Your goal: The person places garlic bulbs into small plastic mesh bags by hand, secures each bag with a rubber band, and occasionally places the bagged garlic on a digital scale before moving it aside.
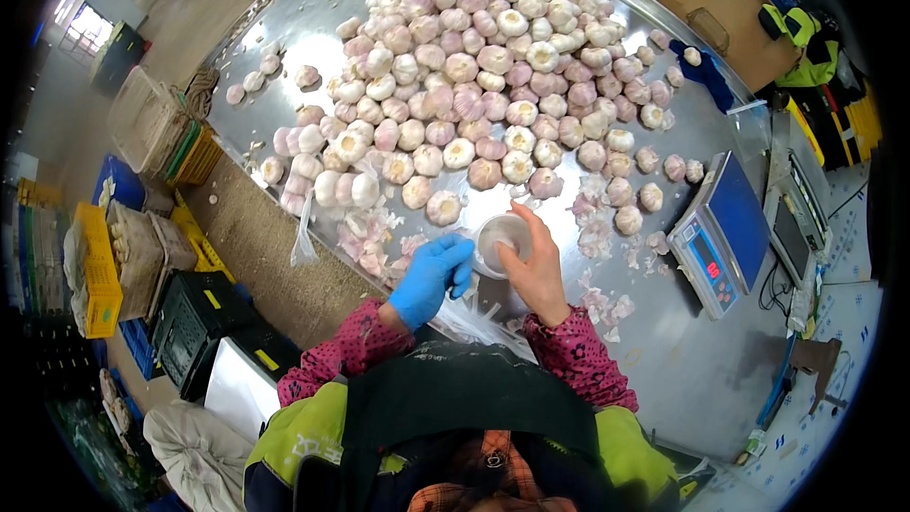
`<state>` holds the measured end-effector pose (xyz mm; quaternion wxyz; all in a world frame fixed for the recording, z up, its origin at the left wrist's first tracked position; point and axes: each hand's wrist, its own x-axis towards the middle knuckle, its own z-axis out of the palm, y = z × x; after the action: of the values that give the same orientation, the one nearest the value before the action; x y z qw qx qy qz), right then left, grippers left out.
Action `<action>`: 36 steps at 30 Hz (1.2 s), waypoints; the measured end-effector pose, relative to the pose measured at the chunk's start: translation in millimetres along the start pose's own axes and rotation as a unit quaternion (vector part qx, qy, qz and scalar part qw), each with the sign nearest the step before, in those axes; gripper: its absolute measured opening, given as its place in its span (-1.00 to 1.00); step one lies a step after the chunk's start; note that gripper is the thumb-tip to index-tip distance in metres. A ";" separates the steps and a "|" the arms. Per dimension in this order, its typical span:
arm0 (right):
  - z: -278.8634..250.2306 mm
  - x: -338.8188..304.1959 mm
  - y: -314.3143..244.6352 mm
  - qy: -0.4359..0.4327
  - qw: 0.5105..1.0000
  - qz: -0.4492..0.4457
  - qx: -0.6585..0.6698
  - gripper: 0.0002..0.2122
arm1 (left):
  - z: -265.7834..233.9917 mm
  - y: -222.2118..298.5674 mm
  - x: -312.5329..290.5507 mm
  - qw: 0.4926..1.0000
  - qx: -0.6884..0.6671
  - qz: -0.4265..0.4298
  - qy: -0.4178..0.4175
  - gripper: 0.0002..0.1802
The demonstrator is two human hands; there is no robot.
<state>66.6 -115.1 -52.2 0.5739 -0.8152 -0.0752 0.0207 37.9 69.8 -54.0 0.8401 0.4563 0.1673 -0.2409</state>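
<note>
My right hand [536,265] is bare and grips a clear, round plastic cup [489,239] from its right side, with the thumb over the rim. Just left of the cup is my left hand [428,281] in a blue glove, its fingers curled together; whatever they may hold is hidden. Thin white plastic netting [479,320] lies on the metal table below my hands. Beyond them spreads a big heap of garlic bulbs [464,66]. Near the table's left edge rests a filled net bag of garlic [346,190] with a loose white tail.
On the right stands a blue-topped digital scale [718,228] with a lit display. Papery garlic skins [365,242] litter the steel table [682,370]. Crates, including a yellow crate [100,270] and a black crate [199,322], stand left. A cardboard box [716,0] is far right.
</note>
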 end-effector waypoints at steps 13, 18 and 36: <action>-84.9 5.4 -129.6 0.178 0.935 -0.275 -0.138 -0.77 | 45.7 79.2 -33.4 0.934 0.145 0.324 -0.051 -0.92; -113.3 21.9 -130.1 0.181 0.927 -0.258 -0.201 -0.72 | 29.7 98.5 -11.7 0.834 0.273 0.429 0.212 -0.69; -69.3 -146.6 -0.9 -0.056 0.979 -0.102 -0.168 -0.81 | 76.7 -94.8 43.3 0.940 -0.150 -0.293 -0.089 -0.35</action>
<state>-69.9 -200.9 -35.4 0.4225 -0.8857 -0.1925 -0.0057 25.7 -50.4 -100.3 0.8026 0.2324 0.2524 -0.4879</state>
